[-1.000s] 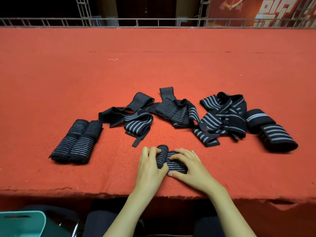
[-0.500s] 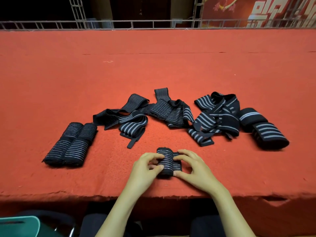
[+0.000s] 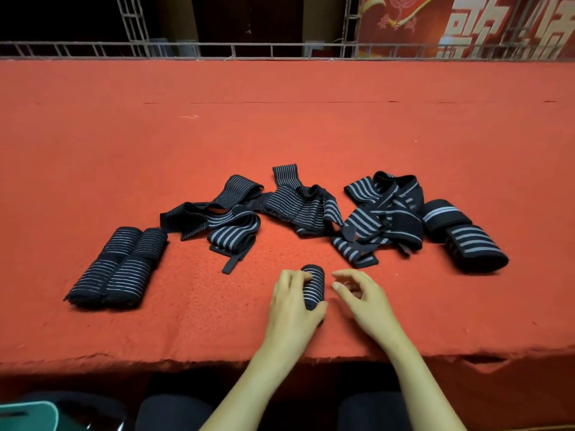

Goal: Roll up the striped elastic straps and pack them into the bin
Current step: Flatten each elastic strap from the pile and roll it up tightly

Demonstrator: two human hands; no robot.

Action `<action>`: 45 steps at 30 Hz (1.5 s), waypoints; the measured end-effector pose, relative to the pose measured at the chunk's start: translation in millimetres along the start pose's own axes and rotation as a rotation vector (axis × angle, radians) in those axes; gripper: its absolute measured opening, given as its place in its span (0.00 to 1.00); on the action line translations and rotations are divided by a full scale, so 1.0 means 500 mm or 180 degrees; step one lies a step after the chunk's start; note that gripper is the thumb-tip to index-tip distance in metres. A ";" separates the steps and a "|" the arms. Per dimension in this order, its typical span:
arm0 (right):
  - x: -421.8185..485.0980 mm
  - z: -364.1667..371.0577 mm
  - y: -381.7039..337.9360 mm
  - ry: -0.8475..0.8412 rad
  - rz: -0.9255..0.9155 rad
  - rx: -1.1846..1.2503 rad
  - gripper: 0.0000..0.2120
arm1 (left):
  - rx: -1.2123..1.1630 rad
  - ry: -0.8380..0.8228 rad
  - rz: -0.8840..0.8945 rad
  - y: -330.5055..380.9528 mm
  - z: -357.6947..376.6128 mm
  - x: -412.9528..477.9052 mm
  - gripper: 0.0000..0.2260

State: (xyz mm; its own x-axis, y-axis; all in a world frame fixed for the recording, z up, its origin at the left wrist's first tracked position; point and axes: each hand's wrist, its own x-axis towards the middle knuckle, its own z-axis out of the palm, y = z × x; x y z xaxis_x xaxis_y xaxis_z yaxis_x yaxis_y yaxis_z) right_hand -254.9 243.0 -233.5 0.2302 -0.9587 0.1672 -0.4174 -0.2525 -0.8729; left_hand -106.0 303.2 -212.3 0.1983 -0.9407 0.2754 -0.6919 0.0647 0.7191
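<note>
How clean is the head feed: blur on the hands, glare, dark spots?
Head view: left hand, right hand and rolled strap sharp, no motion blur; red cloth evenly lit, no glare, soft shadows beside loose straps; bin at lower left in deep shadow.

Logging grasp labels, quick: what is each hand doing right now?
Left hand: holds the small rolled black elastic strap with grey stripes.
Right hand: open, fingers loosely curled, holding nothing.
</note>
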 end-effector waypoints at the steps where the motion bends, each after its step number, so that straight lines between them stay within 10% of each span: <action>1: 0.001 -0.009 -0.001 0.0025 0.0074 -0.0095 0.09 | -0.0042 -0.0081 0.0103 0.006 0.009 0.000 0.22; 8: 0.009 -0.064 -0.013 -0.0521 0.0739 -0.0149 0.10 | -0.0534 -0.0242 0.0215 0.017 0.031 0.017 0.04; 15: 0.000 -0.049 -0.031 -0.0735 0.0545 0.0344 0.26 | -0.1701 -0.0688 -0.0858 -0.003 0.019 0.026 0.23; 20: -0.005 -0.008 -0.083 -0.0589 -0.0421 0.0638 0.32 | -0.0786 0.0369 0.0628 -0.027 -0.009 0.009 0.24; 25: 0.019 0.049 -0.094 -0.0760 -0.0995 -0.0138 0.32 | -0.0279 0.0597 0.0881 -0.064 -0.033 0.027 0.22; 45: 0.023 0.102 -0.066 -0.0479 -0.0286 0.0253 0.29 | -0.1364 0.0072 -0.0279 -0.106 -0.039 0.044 0.16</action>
State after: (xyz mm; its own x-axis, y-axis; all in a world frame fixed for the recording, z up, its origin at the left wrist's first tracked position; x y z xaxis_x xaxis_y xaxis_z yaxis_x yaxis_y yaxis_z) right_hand -193.9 247.1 -226.2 0.3949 -0.9007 0.1809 -0.3198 -0.3194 -0.8920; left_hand -51.5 285.5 -232.1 0.2618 -0.9416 0.2120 -0.3223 0.1217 0.9388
